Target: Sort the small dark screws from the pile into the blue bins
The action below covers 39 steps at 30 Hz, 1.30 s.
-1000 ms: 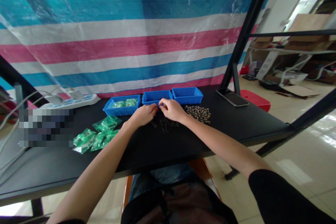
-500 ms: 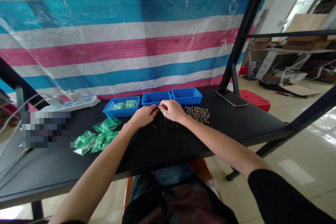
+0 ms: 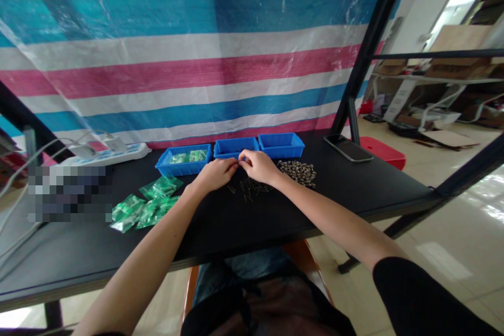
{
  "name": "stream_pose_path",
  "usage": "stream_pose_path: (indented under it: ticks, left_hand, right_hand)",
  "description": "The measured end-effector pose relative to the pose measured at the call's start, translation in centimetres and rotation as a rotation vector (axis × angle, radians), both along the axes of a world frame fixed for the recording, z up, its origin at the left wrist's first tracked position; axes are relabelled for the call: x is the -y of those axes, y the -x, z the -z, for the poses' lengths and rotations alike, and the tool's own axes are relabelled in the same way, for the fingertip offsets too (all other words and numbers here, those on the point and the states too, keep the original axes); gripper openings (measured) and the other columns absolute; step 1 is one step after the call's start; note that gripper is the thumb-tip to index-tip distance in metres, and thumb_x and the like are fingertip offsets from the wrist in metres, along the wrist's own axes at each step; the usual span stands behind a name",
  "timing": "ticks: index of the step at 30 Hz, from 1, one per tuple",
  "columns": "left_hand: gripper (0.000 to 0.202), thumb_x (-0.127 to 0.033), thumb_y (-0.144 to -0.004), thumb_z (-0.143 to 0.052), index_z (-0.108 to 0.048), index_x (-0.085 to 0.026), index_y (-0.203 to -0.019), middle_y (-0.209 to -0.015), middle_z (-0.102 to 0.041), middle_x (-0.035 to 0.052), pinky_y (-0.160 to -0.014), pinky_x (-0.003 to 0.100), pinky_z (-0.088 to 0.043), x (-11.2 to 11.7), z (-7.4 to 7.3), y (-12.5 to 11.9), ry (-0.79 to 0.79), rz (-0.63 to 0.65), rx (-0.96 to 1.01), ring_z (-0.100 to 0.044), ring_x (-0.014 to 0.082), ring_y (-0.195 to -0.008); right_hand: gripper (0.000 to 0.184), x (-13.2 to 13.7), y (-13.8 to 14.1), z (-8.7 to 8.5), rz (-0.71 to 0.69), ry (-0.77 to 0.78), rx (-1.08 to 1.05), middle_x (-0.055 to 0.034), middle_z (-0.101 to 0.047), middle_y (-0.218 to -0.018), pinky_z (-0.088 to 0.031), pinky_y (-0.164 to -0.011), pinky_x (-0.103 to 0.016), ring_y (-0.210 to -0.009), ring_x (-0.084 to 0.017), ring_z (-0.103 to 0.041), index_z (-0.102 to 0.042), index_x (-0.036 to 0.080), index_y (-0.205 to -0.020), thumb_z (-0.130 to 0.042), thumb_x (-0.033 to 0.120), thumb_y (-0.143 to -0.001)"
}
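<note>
My left hand and my right hand meet fingertip to fingertip just in front of the middle blue bin. Both are closed in a pinch; whatever lies between the fingers is too small to make out. Beneath and just nearer than my right hand is a scatter of thin dark screw-like pieces. A heap of small shiny metal parts lies to the right of that hand. Left of my left hand, green-tinted plastic packets are piled beside my forearm.
The left blue bin holds green packets; the right blue bin stands beside the middle one. A power strip with cables is at the back left, a phone at the right. Behind hangs a striped sheet; a black frame post rises right.
Both hands stay pinched together at the same spot, with at most a slight shift of the fingers. The view has moved very slightly.
</note>
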<state>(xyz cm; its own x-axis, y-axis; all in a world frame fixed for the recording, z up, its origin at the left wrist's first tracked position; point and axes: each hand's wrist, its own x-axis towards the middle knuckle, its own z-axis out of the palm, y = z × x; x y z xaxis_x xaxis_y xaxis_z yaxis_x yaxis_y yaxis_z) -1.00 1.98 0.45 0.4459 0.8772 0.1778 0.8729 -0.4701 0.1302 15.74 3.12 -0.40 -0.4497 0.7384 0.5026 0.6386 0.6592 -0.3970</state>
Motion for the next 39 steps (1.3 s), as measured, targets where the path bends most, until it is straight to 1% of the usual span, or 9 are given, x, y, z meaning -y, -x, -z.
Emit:
stream_pose_path:
  ticks: [6, 11, 14, 17, 20, 25, 30, 35, 39]
  left_hand:
    - [0.035, -0.039, -0.089, -0.03, -0.058, -0.022, -0.099, -0.092, -0.067, 0.0059, -0.069, 0.029, -0.044, -0.06, 0.02, 0.08, -0.019, -0.017, 0.012, -0.062, 0.0225, -0.085]
    - [0.035, -0.038, -0.089, -0.029, -0.059, -0.021, -0.098, -0.092, -0.067, 0.0064, -0.07, 0.029, -0.044, 0.0, -0.05, 0.08, -0.016, -0.043, 0.009, -0.062, 0.0219, -0.085]
    - [0.036, -0.037, -0.09, -0.027, -0.059, -0.021, -0.096, -0.091, -0.067, 0.0068, -0.07, 0.03, -0.044, 0.12, -0.2, -0.01, -0.014, -0.059, 0.001, -0.062, 0.0222, -0.085]
    - [0.036, -0.037, -0.09, -0.027, -0.059, -0.021, -0.094, -0.09, -0.067, 0.0062, -0.07, 0.029, -0.044, 0.19, -0.31, -0.1, -0.005, -0.064, 0.0, -0.063, 0.0208, -0.082]
    - [0.037, -0.038, -0.09, -0.026, -0.059, -0.021, -0.095, -0.089, -0.067, 0.0058, -0.07, 0.029, -0.045, 0.17, -0.31, -0.16, 0.015, -0.071, -0.004, -0.063, 0.0209, -0.081]
    - [0.038, -0.039, -0.091, -0.026, -0.059, -0.021, -0.097, -0.091, -0.067, 0.0057, -0.074, 0.031, -0.045, 0.21, -0.26, -0.22, 0.012, -0.078, -0.023, -0.062, 0.022, -0.086]
    - [0.038, -0.04, -0.09, -0.028, -0.059, -0.021, -0.098, -0.092, -0.067, 0.0069, -0.071, 0.03, -0.045, 0.41, -0.19, -0.18, 0.001, -0.09, -0.028, -0.062, 0.0229, -0.085]
    - [0.038, -0.042, -0.09, -0.029, -0.059, -0.021, -0.1, -0.094, -0.067, 0.0067, -0.07, 0.03, -0.045, 0.33, 0.01, -0.13, -0.003, -0.1, -0.025, -0.062, 0.0234, -0.087]
    - [0.035, -0.04, -0.089, -0.031, -0.059, -0.023, -0.102, -0.092, -0.067, 0.0051, -0.07, 0.03, -0.045, 0.45, -0.12, -0.23, -0.002, -0.086, -0.015, -0.062, 0.0233, -0.087]
  right_hand:
    - [0.016, -0.15, 0.07, 0.11, 0.065, -0.015, 0.025, -0.0006, -0.06, -0.067, -0.029, -0.055, -0.022, -0.059, -0.011, -0.051, -0.062, 0.018, -0.08, -0.049, 0.024, -0.086]
    - [0.016, 0.07, 0.09, -0.07, 0.066, -0.002, 0.028, -0.0002, -0.06, -0.067, -0.029, -0.055, -0.022, -0.059, -0.011, -0.051, -0.061, 0.017, -0.081, -0.048, 0.025, -0.087]
    - [0.01, 0.26, 0.07, -0.17, 0.052, 0.019, 0.006, 0.0017, -0.058, -0.065, -0.029, -0.055, -0.021, -0.057, -0.01, -0.05, -0.058, 0.018, -0.088, -0.052, 0.025, -0.083]
    - [0.013, 0.32, 0.06, -0.2, 0.047, 0.029, 0.009, 0.0027, -0.058, -0.065, -0.03, -0.056, -0.021, -0.057, -0.01, -0.049, -0.057, 0.018, -0.093, -0.054, 0.02, -0.081]
    - [0.01, 0.28, 0.05, -0.23, 0.053, 0.028, 0.033, 0.0021, -0.058, -0.065, -0.03, -0.056, -0.021, -0.057, -0.01, -0.049, -0.058, 0.018, -0.089, -0.052, 0.018, -0.081]
    - [0.011, 0.25, 0.02, -0.17, 0.063, 0.028, 0.05, 0.0003, -0.06, -0.067, -0.03, -0.056, -0.022, -0.058, -0.012, -0.05, -0.06, 0.018, -0.087, -0.05, 0.02, -0.082]
    - [0.015, 0.17, 0.0, -0.02, 0.084, -0.001, 0.051, -0.0009, -0.062, -0.07, -0.03, -0.056, -0.022, -0.06, -0.012, -0.052, -0.061, 0.018, -0.082, -0.047, 0.023, -0.084]
    - [0.021, -0.13, -0.28, -0.36, 0.138, -0.043, 0.042, -0.0021, -0.062, -0.067, -0.03, -0.055, -0.023, -0.058, -0.013, -0.053, -0.061, 0.017, -0.078, -0.044, 0.025, -0.086]
    - [0.019, -0.46, -0.67, -0.76, 0.2, -0.065, 0.015, -0.0024, -0.063, -0.068, -0.032, -0.056, -0.023, -0.061, -0.014, -0.055, -0.062, 0.017, -0.082, -0.045, 0.025, -0.086]
